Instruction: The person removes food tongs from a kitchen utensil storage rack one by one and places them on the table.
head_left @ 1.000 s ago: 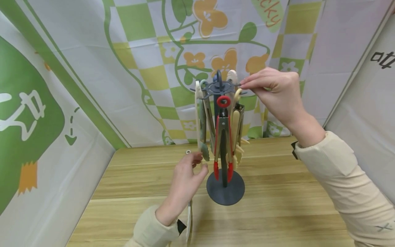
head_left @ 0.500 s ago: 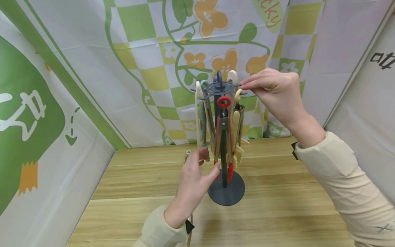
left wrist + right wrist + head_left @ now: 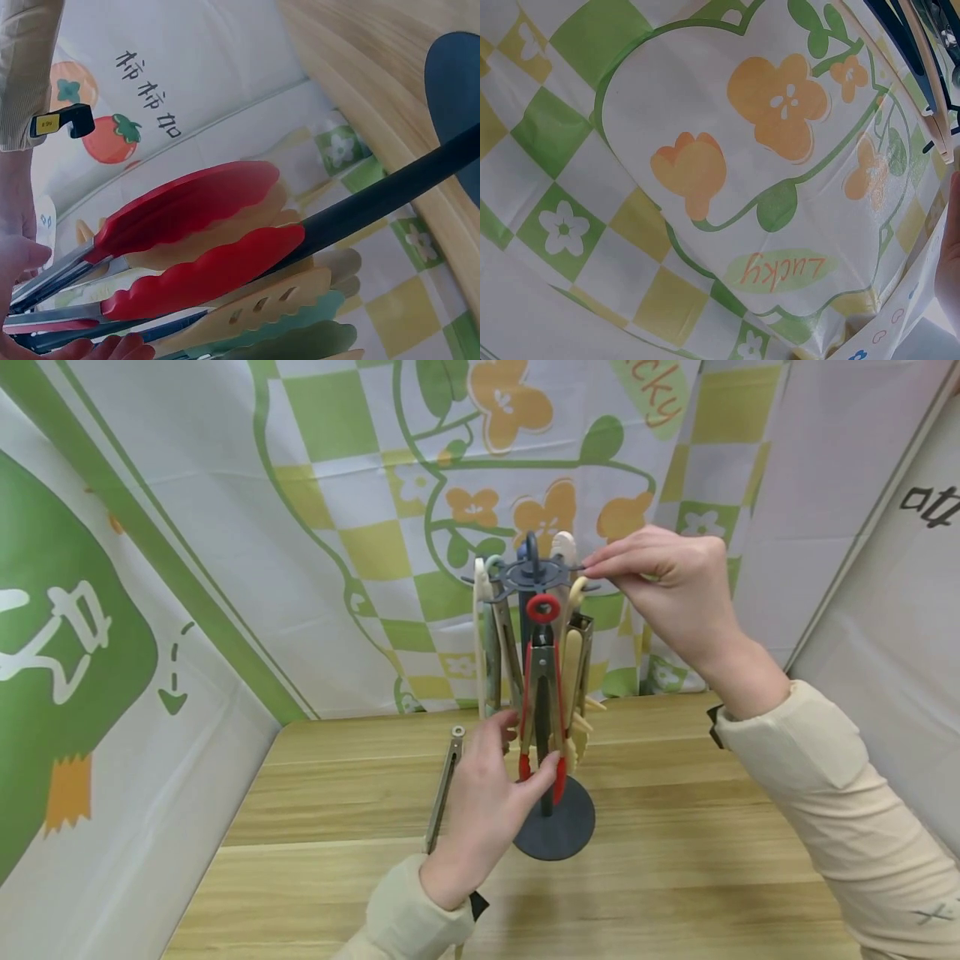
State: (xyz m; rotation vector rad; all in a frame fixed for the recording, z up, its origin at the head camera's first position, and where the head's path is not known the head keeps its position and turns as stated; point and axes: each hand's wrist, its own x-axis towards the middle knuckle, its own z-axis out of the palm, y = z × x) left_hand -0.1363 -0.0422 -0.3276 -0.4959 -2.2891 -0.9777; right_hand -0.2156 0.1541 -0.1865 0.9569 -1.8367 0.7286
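In the head view a dark rotating rack [image 3: 534, 575] on a round base [image 3: 558, 842] holds several hanging tongs. My right hand [image 3: 675, 589] pinches the tip of a hook arm at the rack's right side. Red-tipped tongs [image 3: 542, 662] hang by a red ring at the front. Around their lower part is my left hand [image 3: 483, 793], thumb and fingers apart, the thumb by the right leg and the fingers at the left. In the left wrist view, red scalloped heads [image 3: 202, 199] stand spread between the thumb and curved fingers; firm contact cannot be told.
Loose metal tongs [image 3: 444, 789] lie on the wooden table [image 3: 337, 860] to the left of the rack, partly behind my left hand and wrist. White, green and cream tongs hang around the red ones. A patterned curtain [image 3: 360, 485] hangs behind.
My left hand has moved right, from beside the white and green tongs to the red ones, uncovering more of the loose tongs. My right hand has kept its pinch.
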